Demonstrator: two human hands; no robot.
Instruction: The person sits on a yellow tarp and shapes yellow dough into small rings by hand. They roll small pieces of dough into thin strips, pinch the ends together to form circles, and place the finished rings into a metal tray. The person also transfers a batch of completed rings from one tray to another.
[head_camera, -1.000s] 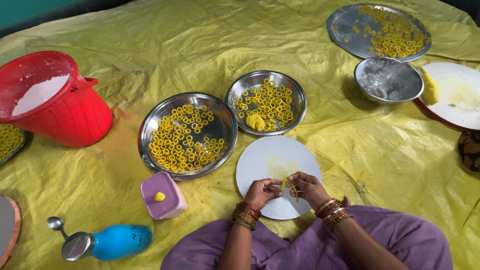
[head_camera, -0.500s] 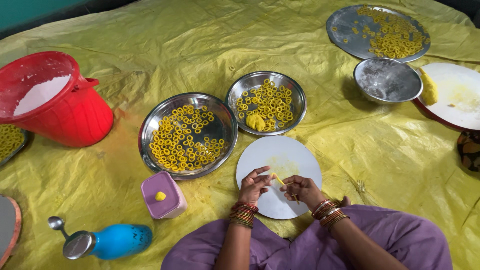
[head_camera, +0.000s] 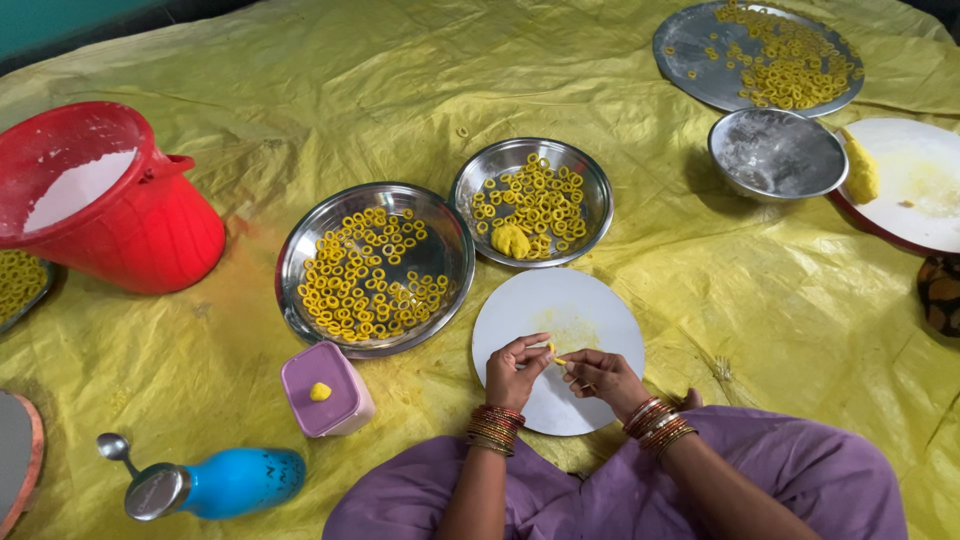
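Both hands meet over the white round board (head_camera: 560, 320) near the yellow sheet's (head_camera: 300, 80) near edge. The left hand (head_camera: 515, 370) and right hand (head_camera: 600, 378) pinch a tiny dough bit (head_camera: 553, 352) with closed fingertips. Two steel plates (head_camera: 375, 268) already hold many rings; a dough lump (head_camera: 512, 240) is left.

Left hand (head_camera: 514, 372) and right hand (head_camera: 600, 376) close together, fingers pinched, wrists bangled, forearms angled inward
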